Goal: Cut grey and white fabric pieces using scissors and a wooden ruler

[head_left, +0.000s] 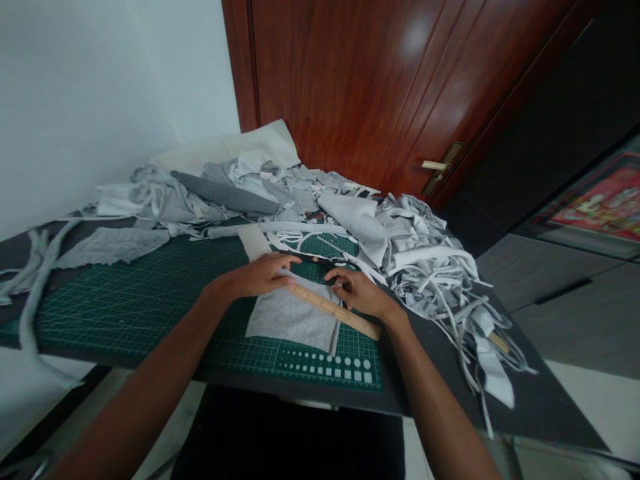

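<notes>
The left hand (263,277), grip spread, presses grey cloth (295,321) by the wooden ruler (325,307). The right hand (361,293) curls its grip around black scissors (313,260).

Head-worn view; faces forward, down; close over cutting mat (150,293)

This looks like a home sewing or craft workroom. A green gridded cutting mat (150,293) covers a dark table (540,400) heaped with grey and white fabric offcuts (350,213), beside a wooden ruler (333,310) and scissors (317,260). Behind stand a varnished wooden door (375,87) with a brass handle (437,167) and a plain white wall (100,87).
</notes>
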The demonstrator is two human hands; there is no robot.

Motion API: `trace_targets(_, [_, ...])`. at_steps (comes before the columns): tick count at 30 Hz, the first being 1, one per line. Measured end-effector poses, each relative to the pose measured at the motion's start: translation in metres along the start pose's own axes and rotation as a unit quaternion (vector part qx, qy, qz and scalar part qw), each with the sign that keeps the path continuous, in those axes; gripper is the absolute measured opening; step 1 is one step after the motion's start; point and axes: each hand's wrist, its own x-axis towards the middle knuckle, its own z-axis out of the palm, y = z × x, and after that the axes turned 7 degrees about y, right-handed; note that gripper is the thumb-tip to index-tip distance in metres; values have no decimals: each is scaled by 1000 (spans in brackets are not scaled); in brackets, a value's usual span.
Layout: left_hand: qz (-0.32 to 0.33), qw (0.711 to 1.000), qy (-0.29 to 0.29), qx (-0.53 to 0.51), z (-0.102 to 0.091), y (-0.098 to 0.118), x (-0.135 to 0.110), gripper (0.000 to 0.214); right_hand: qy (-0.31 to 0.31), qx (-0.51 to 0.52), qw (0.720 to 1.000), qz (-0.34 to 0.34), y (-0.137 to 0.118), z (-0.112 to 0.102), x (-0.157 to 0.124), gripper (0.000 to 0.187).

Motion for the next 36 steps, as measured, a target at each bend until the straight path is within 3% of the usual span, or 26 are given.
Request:
trace_targets(4, [38, 997, 59, 17, 3, 4, 6, 49, 70, -81, 994, -16, 6, -5, 2, 29])
trace_targets(8, [77, 995, 54, 26, 3, 22, 1, 41, 96, -114, 988, -45, 2, -5, 3, 28])
trace_targets(13, [85, 991, 55, 87, 29, 64, -42, 33, 62, -89, 985, -133, -15, 4, 2, 12])
trace_targets(17, [40, 987, 124, 96, 63, 86, -85, 36, 14, -106, 978, -179, -20, 19, 5, 25])
trace_targets(22, [16, 981, 165, 96, 80, 90, -113, 42, -13, -115, 982, -152, -18, 28, 7, 30])
trace_targets(31, [28, 972, 183, 143, 88, 86, -132, 43, 23, -119, 986, -115, -10, 26, 10, 25])
trace_targets(36, [35, 970, 180, 163, 88, 86, -140, 49, 56, -184, 978, -80, -16, 30, 10, 24])
